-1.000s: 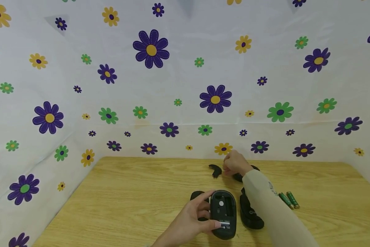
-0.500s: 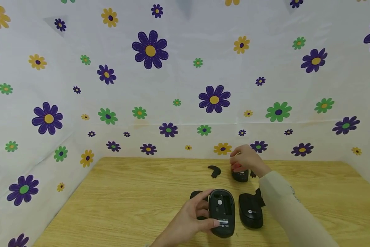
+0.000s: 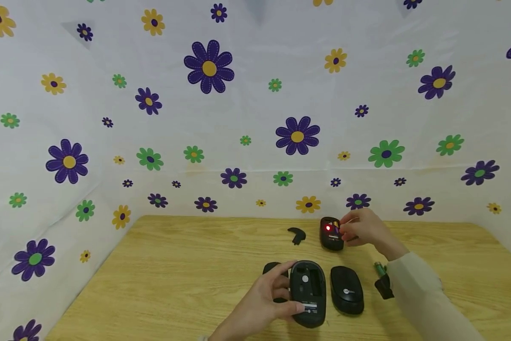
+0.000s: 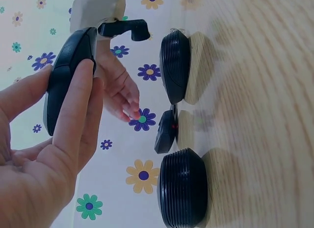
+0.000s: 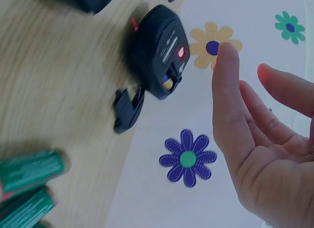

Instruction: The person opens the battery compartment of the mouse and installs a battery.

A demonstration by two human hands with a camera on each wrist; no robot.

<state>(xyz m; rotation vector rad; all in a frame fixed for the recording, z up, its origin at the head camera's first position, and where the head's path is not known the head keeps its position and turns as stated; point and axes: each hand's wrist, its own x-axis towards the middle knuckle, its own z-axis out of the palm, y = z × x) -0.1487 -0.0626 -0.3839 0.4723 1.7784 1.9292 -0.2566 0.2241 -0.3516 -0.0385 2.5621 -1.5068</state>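
Since the mouse (image 3: 309,290) pinched in my left hand (image 3: 262,300), well inside the far worktop edge (image 3: 221,219), looks light, stiff, slick, I'd hold its sides, right hand (image 3: 368,232) loose by lit mouse (image 3: 331,235).

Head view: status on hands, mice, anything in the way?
Left hand gripping upturned mouse, battery bay open. Right hand empty, beside the red-lit mouse. Right sleeve partly hides green batteries.

White sheeting (image 3: 238,111) with flowers (image 3: 298,137) — purple, green, yellow — behind a wood-grain tabletop (image 3: 174,265).
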